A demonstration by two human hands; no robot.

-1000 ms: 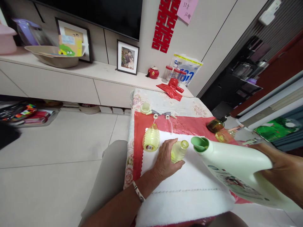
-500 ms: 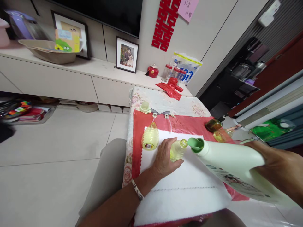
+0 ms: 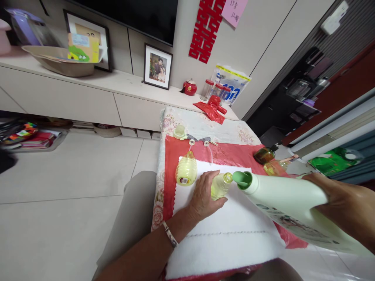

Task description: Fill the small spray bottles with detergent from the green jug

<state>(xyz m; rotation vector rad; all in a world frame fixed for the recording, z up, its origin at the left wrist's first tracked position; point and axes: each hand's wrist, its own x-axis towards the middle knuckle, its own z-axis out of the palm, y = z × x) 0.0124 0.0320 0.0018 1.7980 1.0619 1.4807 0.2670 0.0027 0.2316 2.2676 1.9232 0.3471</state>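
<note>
My left hand (image 3: 206,195) is wrapped round a small yellow see-through bottle (image 3: 220,186), whose open neck points up and to the right. With my right hand (image 3: 341,199) I grip the handle of a large pale green jug (image 3: 290,195), tilted so its green spout is right beside the bottle's mouth. Whether liquid is flowing cannot be made out. A second yellow ribbed bottle (image 3: 186,169) lies left of my left hand. Beyond it are two spray triggers (image 3: 192,139) with thin tubes. A white cloth (image 3: 225,238) lies beneath the hands.
Red sheeting (image 3: 234,154) covers part of the flowered tablecloth (image 3: 190,117). At the right edge stand a dark pump bottle (image 3: 264,154) and a yellowish spray bottle (image 3: 275,167). A pale cup-like cap (image 3: 179,131) sits at the back left. Behind runs a low cabinet (image 3: 88,93).
Almost nothing differs. Both hands, the small bottle and the tilted jug keep their places; the whole view has shifted very slightly.
</note>
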